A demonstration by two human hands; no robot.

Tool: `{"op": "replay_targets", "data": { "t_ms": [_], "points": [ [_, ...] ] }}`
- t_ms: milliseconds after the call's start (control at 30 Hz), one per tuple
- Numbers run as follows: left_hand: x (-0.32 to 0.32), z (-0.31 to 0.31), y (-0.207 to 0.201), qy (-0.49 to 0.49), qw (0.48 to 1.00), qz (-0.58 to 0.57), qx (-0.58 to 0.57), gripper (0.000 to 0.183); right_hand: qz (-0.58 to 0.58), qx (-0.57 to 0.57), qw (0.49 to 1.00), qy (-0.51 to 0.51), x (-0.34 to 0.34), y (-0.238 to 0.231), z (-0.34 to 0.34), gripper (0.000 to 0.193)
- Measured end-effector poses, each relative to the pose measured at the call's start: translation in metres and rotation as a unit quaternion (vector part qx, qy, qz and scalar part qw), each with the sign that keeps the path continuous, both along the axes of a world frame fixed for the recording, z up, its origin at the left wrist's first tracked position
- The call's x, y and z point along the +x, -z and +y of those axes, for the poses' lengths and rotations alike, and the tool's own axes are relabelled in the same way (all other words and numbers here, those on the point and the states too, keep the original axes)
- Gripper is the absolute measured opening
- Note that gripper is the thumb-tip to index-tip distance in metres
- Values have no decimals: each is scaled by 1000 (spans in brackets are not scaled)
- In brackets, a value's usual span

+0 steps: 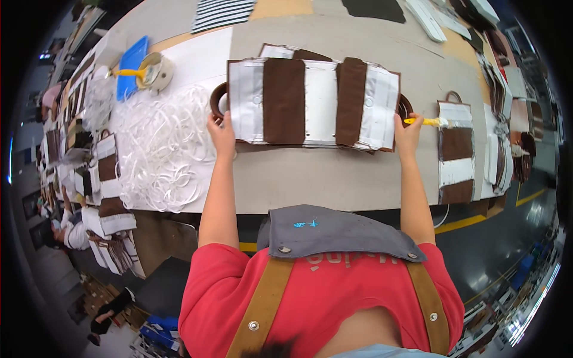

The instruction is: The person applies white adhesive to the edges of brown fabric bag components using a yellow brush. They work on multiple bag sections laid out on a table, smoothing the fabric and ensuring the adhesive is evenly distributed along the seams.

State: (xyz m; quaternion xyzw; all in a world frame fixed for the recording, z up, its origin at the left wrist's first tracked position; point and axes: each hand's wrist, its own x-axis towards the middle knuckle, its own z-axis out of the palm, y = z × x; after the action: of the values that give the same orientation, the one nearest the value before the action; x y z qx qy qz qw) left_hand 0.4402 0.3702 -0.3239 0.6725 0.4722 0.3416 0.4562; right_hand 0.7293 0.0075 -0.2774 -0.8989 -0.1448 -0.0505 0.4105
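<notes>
Both my hands grip the ends of a stack of flat bag panels (321, 101), brown with white backing strips, raised over the table. My left hand (223, 136) is closed on the left edge, beside a round brown handle (219, 100). At the opposite edge my right hand (407, 136) is closed on the stack, next to another brown handle (406, 106). A yellow-handled brush (425, 122) with whitish bristles is also held in that hand, pointing right. Another panel (325, 52) shows behind the stack's top edge.
A tangled heap of white strips (164, 146) lies on the table (310, 179) at left. Behind it are a pot (161, 70) with a yellow-handled brush (132, 73) and a blue tray (132, 64). Further bag panels lie right (456, 149) and left (109, 173). Other people are at far left.
</notes>
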Motion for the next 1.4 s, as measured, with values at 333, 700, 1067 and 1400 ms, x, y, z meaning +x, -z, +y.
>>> {"op": "replay_targets", "data": {
  "t_ms": [333, 700, 1067, 1400],
  "points": [
    [34, 60, 13, -29, 998, -10, 53, 60, -6, 19, 999, 36, 17, 40, -9, 35],
    [29, 99, -58, 249, 893, 124, -355, 68, 13, 2, 996, 88, 22, 46, -11, 31],
    [21, 70, -25, 66, 979, 76, -176, 59, -10, -21, 999, 48, 32, 51, 0, 33],
    [-38, 17, -58, -141, 982, 5, -128, 42, -70, -2, 998, 9, 70, 14, 15, 29]
  ]
}}
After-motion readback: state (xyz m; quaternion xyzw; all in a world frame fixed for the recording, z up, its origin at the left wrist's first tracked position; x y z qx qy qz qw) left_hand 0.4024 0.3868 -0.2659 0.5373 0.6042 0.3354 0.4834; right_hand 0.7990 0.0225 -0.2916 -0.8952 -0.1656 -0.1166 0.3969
